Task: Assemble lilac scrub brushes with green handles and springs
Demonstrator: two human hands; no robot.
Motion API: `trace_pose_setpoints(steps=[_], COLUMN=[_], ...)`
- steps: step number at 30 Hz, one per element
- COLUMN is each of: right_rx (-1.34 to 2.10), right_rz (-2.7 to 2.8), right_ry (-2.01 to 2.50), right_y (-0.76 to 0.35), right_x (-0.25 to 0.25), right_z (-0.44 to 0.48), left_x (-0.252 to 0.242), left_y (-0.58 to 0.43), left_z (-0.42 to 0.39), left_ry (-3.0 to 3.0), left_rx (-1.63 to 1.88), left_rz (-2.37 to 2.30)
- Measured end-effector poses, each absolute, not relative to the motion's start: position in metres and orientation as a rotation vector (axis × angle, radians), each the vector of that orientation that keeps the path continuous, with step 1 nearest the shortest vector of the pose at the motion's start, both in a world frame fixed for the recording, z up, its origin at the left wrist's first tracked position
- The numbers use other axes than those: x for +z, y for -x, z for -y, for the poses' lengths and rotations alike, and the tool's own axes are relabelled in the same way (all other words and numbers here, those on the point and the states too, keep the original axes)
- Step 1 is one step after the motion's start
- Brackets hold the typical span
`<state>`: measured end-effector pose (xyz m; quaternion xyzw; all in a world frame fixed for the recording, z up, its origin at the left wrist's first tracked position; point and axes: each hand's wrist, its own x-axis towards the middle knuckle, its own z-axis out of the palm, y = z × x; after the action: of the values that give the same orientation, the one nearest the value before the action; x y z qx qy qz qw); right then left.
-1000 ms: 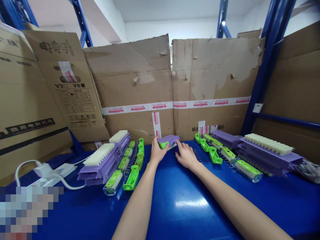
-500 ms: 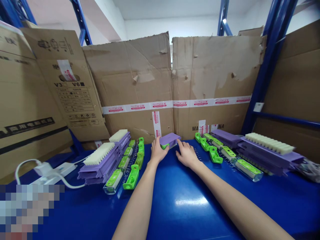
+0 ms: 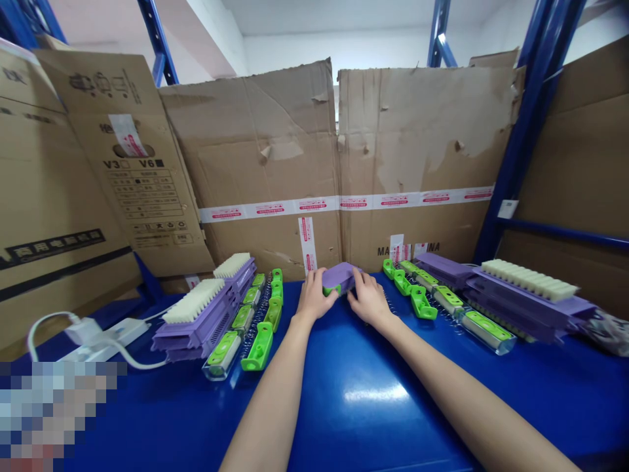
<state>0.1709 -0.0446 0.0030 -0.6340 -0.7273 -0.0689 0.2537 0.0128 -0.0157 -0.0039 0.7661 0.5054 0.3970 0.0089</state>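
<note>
At the back of the blue table, a purple plastic housing (image 3: 343,275) with a green piece (image 3: 332,290) at its near left end lies between my hands. My left hand (image 3: 314,296) is closed round its left end, thumb by the green piece. My right hand (image 3: 368,298) has its fingers bent against the housing's right end; its thumb points inward below. The housing's underside is mostly hidden. Thin metal springs (image 3: 386,300) show just beyond my right hand. Green plastic brackets (image 3: 423,303) stand further right, and another green bracket (image 3: 258,347) is left of my left forearm.
Purple housings with cream bristle blocks (image 3: 194,301) are stacked on the left, with more purple housings (image 3: 531,305) on the right. Clear-and-green cases (image 3: 489,331) line both sides. A white power strip (image 3: 105,341) lies far left. Cardboard panels (image 3: 265,177) wall the back.
My right hand has come onto the right end of the purple housing. The housing has shifted slightly right and turned a little, with my left hand moving along with it.
</note>
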Motion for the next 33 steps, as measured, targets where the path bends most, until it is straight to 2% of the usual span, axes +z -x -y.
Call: trace_pose_setpoints(steps=[11,17,21,24,30,33], right_rx=[-0.339,-0.506,-0.472,-0.439,-0.594,-0.679], right_rz=[1.866,1.895,1.789,1.763,1.628,1.548], right_ry=[1.795,1.844,1.963,1.893,1.676,1.776], right_y=[-0.174,-0.189,-0.209,-0.224,-0.269,-0.308], right_x=[0.009,0.035,0.056,0.065,0.044,0.022], right_z=[0.047,0.053,0.059,0.077,0.142,0.162], left_x=[-0.011,-0.011,-0.010,-0.009,-0.009,-0.008], left_y=[-0.009,-0.010,-0.012,-0.013,-0.013,-0.015], left_z=[0.009,0.009,0.011,0.011,0.011,0.011], left_ry=[-2.450,-2.508,-2.568,-2.575,-2.564,-2.579], left_rx=[1.342,1.295,1.261,1.227,1.236,1.228], left_rz=[-1.881,-1.916,-1.888,-1.907,-1.916,-1.948])
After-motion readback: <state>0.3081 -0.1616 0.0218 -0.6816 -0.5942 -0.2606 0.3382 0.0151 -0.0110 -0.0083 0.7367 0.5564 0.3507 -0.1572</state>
